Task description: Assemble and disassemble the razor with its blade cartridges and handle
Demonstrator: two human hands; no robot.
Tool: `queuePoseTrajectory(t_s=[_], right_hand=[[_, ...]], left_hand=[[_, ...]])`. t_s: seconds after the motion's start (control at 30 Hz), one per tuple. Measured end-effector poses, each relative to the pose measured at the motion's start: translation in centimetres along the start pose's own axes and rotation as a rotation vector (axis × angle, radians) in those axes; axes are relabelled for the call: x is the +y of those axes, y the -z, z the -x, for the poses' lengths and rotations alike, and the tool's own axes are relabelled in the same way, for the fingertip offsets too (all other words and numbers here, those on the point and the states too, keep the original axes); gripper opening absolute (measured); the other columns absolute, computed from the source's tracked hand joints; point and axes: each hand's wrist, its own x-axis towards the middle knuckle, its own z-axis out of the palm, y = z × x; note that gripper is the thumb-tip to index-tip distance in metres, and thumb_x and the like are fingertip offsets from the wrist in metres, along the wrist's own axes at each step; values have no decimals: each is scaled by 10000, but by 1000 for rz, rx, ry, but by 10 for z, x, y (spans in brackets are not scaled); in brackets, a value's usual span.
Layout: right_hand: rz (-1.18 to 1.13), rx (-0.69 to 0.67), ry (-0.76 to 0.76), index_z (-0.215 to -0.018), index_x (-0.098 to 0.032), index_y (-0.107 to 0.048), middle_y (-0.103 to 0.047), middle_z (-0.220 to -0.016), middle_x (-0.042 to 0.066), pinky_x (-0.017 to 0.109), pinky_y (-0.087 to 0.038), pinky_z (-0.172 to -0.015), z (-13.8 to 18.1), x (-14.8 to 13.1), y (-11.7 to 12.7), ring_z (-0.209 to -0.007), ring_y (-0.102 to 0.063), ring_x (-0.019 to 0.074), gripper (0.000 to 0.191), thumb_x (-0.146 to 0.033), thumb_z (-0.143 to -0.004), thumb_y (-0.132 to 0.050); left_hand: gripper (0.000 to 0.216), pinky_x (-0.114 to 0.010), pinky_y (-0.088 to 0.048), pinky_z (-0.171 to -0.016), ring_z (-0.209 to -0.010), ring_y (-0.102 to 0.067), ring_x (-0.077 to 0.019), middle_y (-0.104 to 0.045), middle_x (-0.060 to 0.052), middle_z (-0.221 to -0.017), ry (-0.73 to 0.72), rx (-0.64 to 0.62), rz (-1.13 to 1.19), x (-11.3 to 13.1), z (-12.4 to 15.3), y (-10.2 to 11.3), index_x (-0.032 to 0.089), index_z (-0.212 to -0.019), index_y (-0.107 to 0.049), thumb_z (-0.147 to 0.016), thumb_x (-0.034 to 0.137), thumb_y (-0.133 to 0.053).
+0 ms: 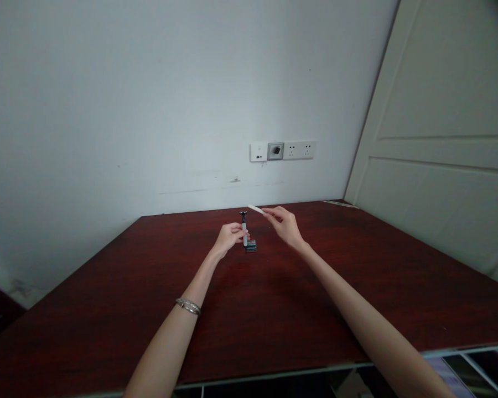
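Note:
My left hand (pixel 228 239) is closed around the pale handle of a razor (pixel 244 226), held upright with its dark head at the top. To its right, my right hand (pixel 285 225) pinches one end of a thin white stick (pixel 256 209). The stick points left and slightly up, its free end near the razor head; I cannot make out whether the two touch. A small dark, partly see-through case (pixel 251 246) lies on the table just beyond the base of the razor handle, beside my left fingers.
The dark red wooden table (pixel 149 331) reaches back to a white wall (pixel 149 110). Socket plates (pixel 299 150) and a grey plate with a black knob or plug (pixel 275 150) sit on that wall. A pale panelled door (pixel 440 121) stands at the right.

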Motion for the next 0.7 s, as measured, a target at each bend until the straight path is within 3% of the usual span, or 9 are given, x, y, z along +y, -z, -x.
queuePoseTrajectory(t_s=[0.27,0.5,0.7], right_hand=[[119,-86,42,-1105,-258,-657,-634,-928,66,256,-439,-723,9,-12,-13,-803,-586,167,294,-335,-872,-496],[158,50,156,-1073,-257,-672,-631,-856,41,227,-448,-653,9,-6,-14,-727,-593,136,262,-311,-866,-520],[222,39,194,-1077,-275,-669,-633,-867,33,220,-442,-640,11,-4,-15,-717,-593,130,259,-306,-867,-521]], left_hand=[[261,-311,-529,-612,-617,-641,-165,-662,-52,-684,-47,33,-17,-7,0,-5,107,-796,-588,-672,296,-716],[204,-285,-521,-587,-592,-636,-154,-660,-45,-661,-53,52,-13,-5,1,-7,107,-780,-585,-690,256,-692],[159,-278,-519,-576,-597,-635,-155,-656,-41,-660,-54,72,-35,-6,2,-6,107,-779,-587,-698,215,-670]])
